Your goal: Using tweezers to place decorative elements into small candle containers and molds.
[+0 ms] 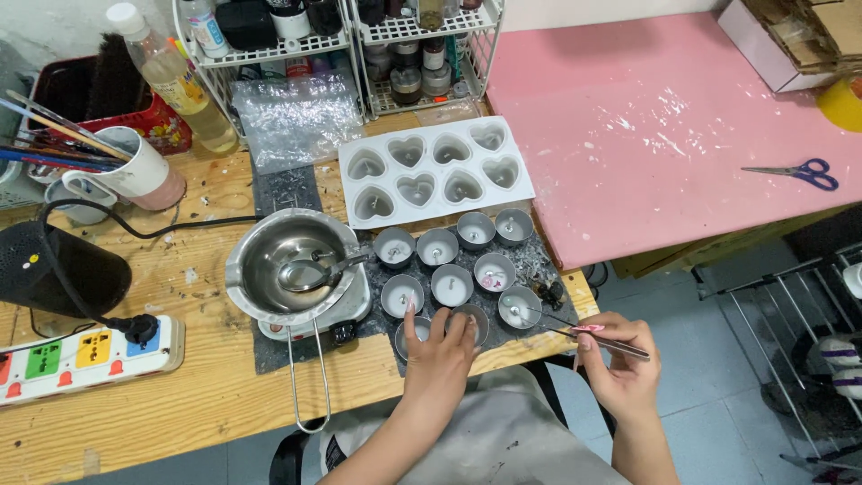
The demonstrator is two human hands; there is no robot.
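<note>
Several small round metal candle cups [451, 284] filled with pale wax stand on a dark mat [539, 254] at the wooden table's front edge. My left hand [437, 353] rests over the nearest cups, fingers spread on their rims. My right hand [620, 359] grips thin metal tweezers [575, 327] whose tips reach into the front right cup [519, 306]. A white heart-shaped silicone mould [435, 171] with wax in its cavities lies behind the cups.
A steel melting pot [289, 262] with a spoon sits on a small hotplate left of the cups. A power strip [85, 353], black speaker, brush mug, bottle and wire racks crowd the left and back. Blue scissors [797, 171] lie on the pink board.
</note>
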